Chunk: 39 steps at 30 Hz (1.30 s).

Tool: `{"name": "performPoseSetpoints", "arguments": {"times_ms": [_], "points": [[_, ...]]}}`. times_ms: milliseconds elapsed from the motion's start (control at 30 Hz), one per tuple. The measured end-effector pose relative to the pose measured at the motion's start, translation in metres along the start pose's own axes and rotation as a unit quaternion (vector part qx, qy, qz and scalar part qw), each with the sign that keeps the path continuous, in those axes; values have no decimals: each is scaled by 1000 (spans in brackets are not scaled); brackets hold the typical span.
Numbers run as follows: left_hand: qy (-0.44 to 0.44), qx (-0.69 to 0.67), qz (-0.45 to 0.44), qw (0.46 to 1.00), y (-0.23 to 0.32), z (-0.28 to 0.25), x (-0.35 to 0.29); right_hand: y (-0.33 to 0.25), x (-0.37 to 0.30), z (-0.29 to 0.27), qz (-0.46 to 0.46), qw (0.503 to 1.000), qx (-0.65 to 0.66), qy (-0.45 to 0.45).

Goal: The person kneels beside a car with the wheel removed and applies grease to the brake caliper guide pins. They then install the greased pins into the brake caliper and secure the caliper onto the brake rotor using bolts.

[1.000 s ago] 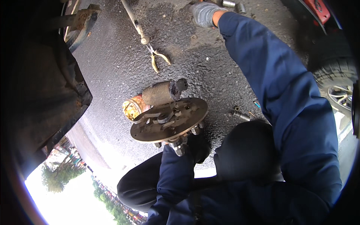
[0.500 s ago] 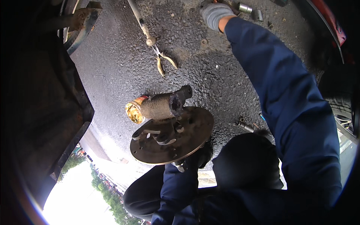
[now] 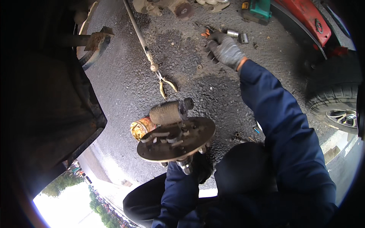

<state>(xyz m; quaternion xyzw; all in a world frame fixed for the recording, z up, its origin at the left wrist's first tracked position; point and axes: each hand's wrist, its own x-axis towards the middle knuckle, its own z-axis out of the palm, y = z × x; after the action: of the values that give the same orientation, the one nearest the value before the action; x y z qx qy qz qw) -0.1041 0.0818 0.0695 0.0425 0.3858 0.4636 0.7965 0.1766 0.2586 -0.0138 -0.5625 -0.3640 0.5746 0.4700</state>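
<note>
My right hand (image 3: pixel 225 51), in a grey work glove with dark fingers, hovers over the wet ground with its fingers loosely bent and apart. Nothing shows in its grasp. Just beyond its fingertips lies a tool with orange handles (image 3: pixel 207 32), partly covered. My left forearm (image 3: pixel 178 186) reaches up beneath a round, dark metal plate (image 3: pixel 201 133) with bolts and lever-like parts on its face. That plate hides my left hand. A shiny metal cylinder (image 3: pixel 186 165) sticks out under its near edge. Behind the plate is a dirty cylindrical metal part (image 3: pixel 167 113).
Yellow-handled pliers (image 3: pixel 167 85) touch the end of a long metal rod (image 3: pixel 138 34). Two silver sockets (image 3: pixel 232 33) lie right of my right hand. A rusty orange can (image 3: pixel 141 128) is beside the cylindrical part. A green case (image 3: pixel 256 12) and a wheel (image 3: pixel 338 104) border the right side.
My right hand has drawn back toward me and right, off the orange-handled tool, which stays on the ground. The view has shifted, showing more ground at the top. The round plate is tilted flatter.
</note>
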Motion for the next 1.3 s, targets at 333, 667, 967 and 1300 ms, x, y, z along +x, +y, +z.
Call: {"name": "performPoseSetpoints", "arguments": {"times_ms": [333,667,967,1300], "points": [[-201,-17,14,979,15,56,49,-119,-56,-27,-147,987,-22,-56],[-217,-18,15,976,75,147,19,-152,-43,2,-327,838,-417,127],[-288,18,13,957,122,137,34,-198,-101,22,-131,990,33,42],[-326,38,-25,944,129,139,44,-211,-117,49,-37,996,46,60]]}}
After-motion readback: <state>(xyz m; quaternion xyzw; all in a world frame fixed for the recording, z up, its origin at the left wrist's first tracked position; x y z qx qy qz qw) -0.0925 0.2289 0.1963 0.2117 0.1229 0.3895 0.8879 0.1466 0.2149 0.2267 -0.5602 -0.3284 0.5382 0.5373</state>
